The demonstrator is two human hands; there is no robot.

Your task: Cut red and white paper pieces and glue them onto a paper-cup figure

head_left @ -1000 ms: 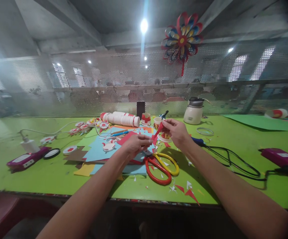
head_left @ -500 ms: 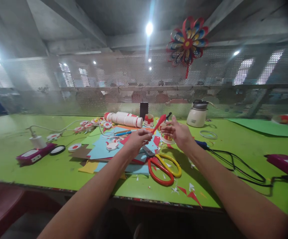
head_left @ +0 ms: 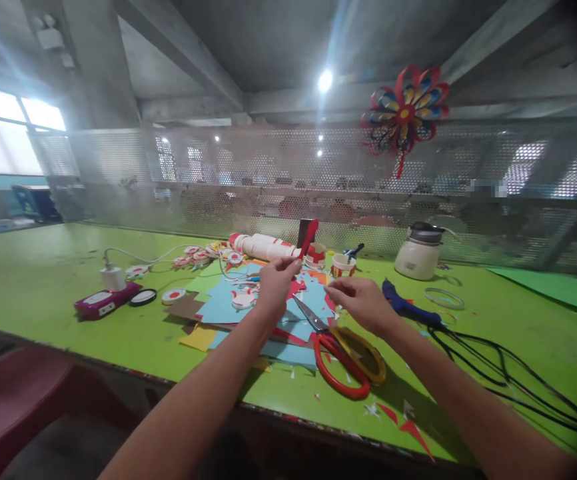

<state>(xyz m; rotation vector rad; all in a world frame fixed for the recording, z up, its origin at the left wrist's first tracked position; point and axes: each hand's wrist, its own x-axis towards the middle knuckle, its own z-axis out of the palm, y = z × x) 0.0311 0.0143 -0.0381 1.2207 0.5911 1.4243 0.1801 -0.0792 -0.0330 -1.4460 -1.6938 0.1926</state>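
Observation:
Upright between the fingertips of my left hand point(head_left: 279, 280) is a narrow red paper cutout point(head_left: 310, 237), wider at its top. My right hand point(head_left: 361, 303) hovers to the right, fingers bent and tips close together; whether anything small sits in them is hidden. Below both hands lie large scissors point(head_left: 341, 360) with one red and one yellow handle, blades partly apart. The blades rest over a pile of coloured paper sheets point(head_left: 218, 308), mostly light blue. On that pile sits a white round paper piece point(head_left: 243, 300) with red points.
Decorated paper cups point(head_left: 343, 265) and a long white cup roll point(head_left: 268, 247) stand behind. A blue glue gun point(head_left: 411, 307) with black cable lies right, near a cream kettle point(head_left: 418, 253). Left are a purple power strip point(head_left: 106, 300) and tape roll point(head_left: 142, 297). Paper scraps point(head_left: 413, 433) litter the front edge.
The view has tilted up and turned left. My right hand has lowered and drawn its spread fingers together. My left hand still holds the red cutout, now more upright.

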